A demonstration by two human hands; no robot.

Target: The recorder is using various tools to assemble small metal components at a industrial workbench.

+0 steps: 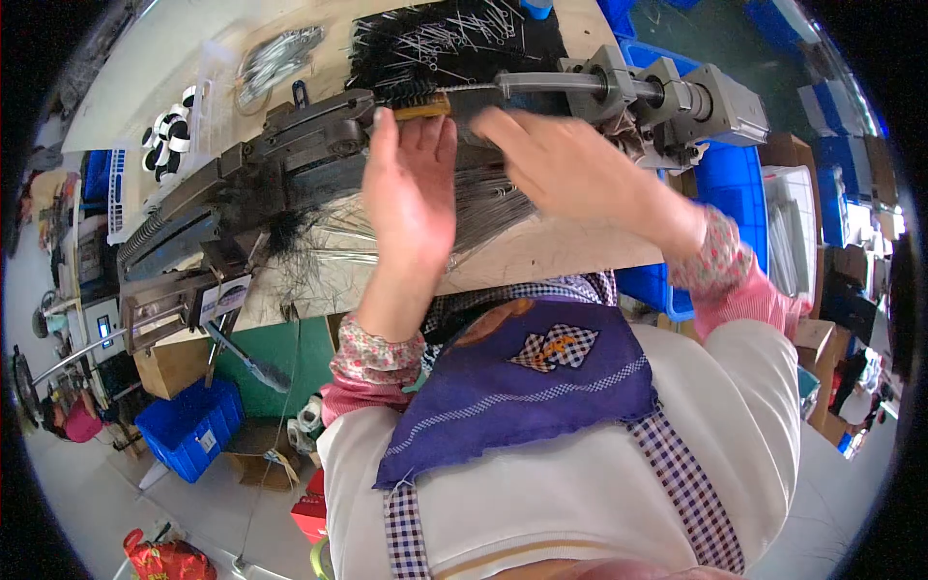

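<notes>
A black bristle brush (406,90) lies along the bench machine, its twisted wire stem (469,89) running right into a clear tube (541,83). Just under the bristles is a yellow-brown block (422,106). My left hand (411,184) is raised palm up below it, fingers stretched and thumb apart, the fingertips at the block's lower edge. My right hand (570,164) is curled closed beneath the stem and tube. Its fingertips are blurred, and whatever they pinch is hidden. Loose metal wires (483,217) spread on the table below both hands.
A dark mat (362,48) at the back holds several twisted wire pieces (440,39). The machine's metal arm (309,130) reaches left, and its spindle end (667,92) stands right. Black-and-white rolls (169,140) lie by a clear basket (217,87). A blue crate (732,193) is at right.
</notes>
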